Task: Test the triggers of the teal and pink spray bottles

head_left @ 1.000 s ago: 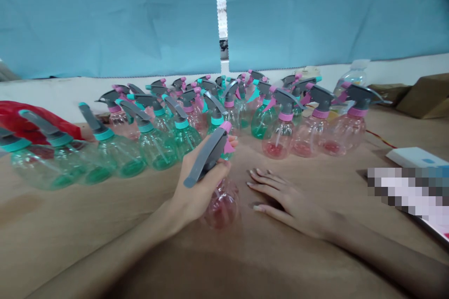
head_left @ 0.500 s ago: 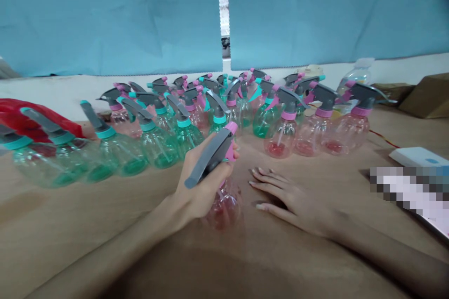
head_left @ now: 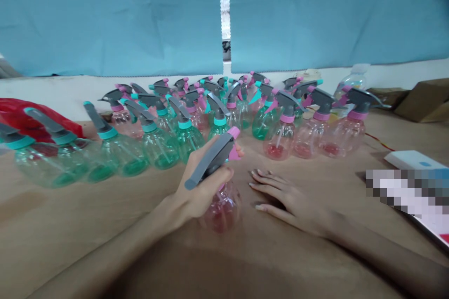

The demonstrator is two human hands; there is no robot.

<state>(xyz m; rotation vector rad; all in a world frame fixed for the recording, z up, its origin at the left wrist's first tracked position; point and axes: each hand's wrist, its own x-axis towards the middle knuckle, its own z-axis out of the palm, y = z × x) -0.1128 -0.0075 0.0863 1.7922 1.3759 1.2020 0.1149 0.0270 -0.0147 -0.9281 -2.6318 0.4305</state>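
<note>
My left hand (head_left: 201, 187) is wrapped round the neck of a pink spray bottle (head_left: 222, 210), below its grey and pink trigger head. The bottle stands roughly upright on the wooden table (head_left: 168, 261), its collar mostly hidden by my fingers. To the right of it, my right hand (head_left: 280, 196) lies palm down on the table with fingers stretched out, holding nothing. Just beyond my left hand is a green spray bottle (head_left: 189, 135). Past my right fingertips stands another pink spray bottle (head_left: 279, 138).
Several more green and pink spray bottles fill the table's back, with a green row (head_left: 122, 154) at left. A red plastic bag (head_left: 42, 117) lies far left. At right are a white box (head_left: 414, 159), a blurred-out flat object (head_left: 410, 201) and a brown carton (head_left: 426, 100).
Both hands keep nearly the same place and hold. The pink bottle's spray head sits very slightly lower and further right, and the view has shifted a little.
</note>
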